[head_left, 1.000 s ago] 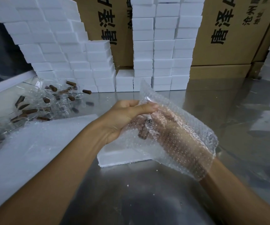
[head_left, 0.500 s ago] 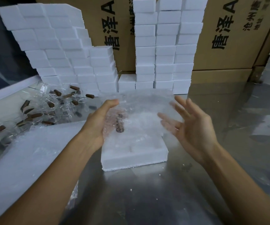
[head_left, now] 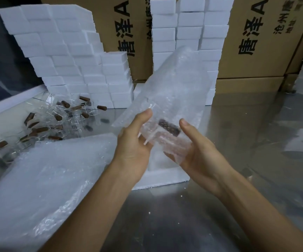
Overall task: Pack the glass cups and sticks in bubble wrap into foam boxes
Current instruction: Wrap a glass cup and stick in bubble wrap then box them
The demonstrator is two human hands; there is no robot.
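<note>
This is a packing area in a warehouse or small factory. Big brown cardboard cartons (head_left: 267, 42) printed with black Chinese characters line the back. In front of them, small white foam boxes (head_left: 68, 57) stand in tall stacks on a shiny metal bench (head_left: 256, 142). A heap of loose glass cups (head_left: 59, 115) and brown sticks (head_left: 41, 129) lies at the left, beside a pile of bubble wrap sheets (head_left: 43, 179)
</note>
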